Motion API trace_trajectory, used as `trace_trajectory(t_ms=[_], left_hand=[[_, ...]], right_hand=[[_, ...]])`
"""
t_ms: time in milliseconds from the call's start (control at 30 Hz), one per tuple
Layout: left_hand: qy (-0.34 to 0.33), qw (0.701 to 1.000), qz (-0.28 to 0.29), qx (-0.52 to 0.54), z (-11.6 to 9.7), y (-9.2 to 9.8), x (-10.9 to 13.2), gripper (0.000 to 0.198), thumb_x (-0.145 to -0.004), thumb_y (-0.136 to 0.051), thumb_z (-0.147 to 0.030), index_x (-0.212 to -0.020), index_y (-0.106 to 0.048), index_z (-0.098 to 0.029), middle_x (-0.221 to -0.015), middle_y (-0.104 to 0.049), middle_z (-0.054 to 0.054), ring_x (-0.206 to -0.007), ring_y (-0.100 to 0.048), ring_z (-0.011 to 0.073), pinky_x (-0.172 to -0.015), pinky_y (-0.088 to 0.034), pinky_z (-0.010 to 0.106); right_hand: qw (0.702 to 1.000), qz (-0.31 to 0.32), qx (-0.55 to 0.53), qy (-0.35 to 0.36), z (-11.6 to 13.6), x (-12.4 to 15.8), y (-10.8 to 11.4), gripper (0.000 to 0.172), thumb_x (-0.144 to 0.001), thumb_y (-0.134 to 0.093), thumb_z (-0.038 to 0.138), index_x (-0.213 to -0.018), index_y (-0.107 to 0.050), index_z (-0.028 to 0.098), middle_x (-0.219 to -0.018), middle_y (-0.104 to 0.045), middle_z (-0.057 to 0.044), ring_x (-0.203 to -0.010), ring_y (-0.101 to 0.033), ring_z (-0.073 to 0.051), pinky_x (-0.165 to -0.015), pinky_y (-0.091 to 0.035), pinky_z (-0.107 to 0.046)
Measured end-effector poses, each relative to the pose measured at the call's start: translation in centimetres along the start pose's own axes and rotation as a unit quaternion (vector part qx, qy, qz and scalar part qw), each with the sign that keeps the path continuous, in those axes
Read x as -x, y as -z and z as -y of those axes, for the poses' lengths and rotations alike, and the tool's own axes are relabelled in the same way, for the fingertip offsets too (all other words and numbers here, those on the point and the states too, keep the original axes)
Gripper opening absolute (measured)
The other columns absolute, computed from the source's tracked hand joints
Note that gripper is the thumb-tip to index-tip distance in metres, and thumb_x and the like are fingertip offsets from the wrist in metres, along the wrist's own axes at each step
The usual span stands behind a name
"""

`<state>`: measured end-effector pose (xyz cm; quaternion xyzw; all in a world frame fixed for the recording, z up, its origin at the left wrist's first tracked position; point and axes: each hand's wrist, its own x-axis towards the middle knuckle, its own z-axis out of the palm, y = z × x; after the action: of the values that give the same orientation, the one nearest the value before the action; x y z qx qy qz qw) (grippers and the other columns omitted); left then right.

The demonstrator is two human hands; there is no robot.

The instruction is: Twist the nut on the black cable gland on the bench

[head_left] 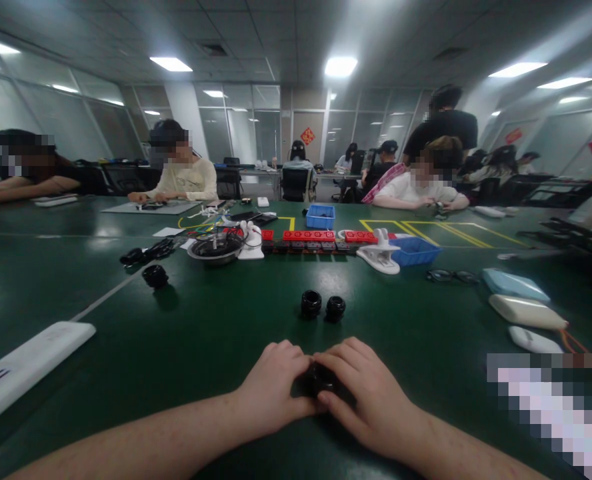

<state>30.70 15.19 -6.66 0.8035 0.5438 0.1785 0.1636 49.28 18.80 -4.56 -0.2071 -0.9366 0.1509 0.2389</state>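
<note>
Head view: left hand [275, 387] and right hand [363, 393] meet at six o'clock on the green table [201, 333], fingers curled tight around a small black fitting [321, 380], seemingly twisting it together; two more black fittings [323, 305] wait at twelve o'clock. Firm counter-grip needed.

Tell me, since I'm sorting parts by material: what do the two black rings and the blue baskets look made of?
Two black rings: probably moulded plastic, semi-gloss, with ribbed sides catching light; rubber is possible. Blue baskets: likely rigid plastic, uniform bright colour, slotted walls.
</note>
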Motion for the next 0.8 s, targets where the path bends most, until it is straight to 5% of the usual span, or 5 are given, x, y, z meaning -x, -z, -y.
trace_trajectory(t_ms=[800], left_hand=[[0.003, 1.0, 0.024, 0.009, -0.37, 0.33, 0.12, 0.031, -0.074, -0.064, -0.046, -0.084, -0.057, -0.018, -0.082, -0.054, 0.0, -0.079, -0.045, 0.0182, -0.067, -0.032, 0.029]], right_hand=[[0.989, 0.038, -0.128, -0.063, -0.26, -0.26, 0.24, 0.029, -0.077, -0.054, 0.02, -0.106, -0.052, 0.016, -0.097, -0.057, -0.007, -0.088, -0.051, -0.02, -0.078, -0.042, -0.036]])
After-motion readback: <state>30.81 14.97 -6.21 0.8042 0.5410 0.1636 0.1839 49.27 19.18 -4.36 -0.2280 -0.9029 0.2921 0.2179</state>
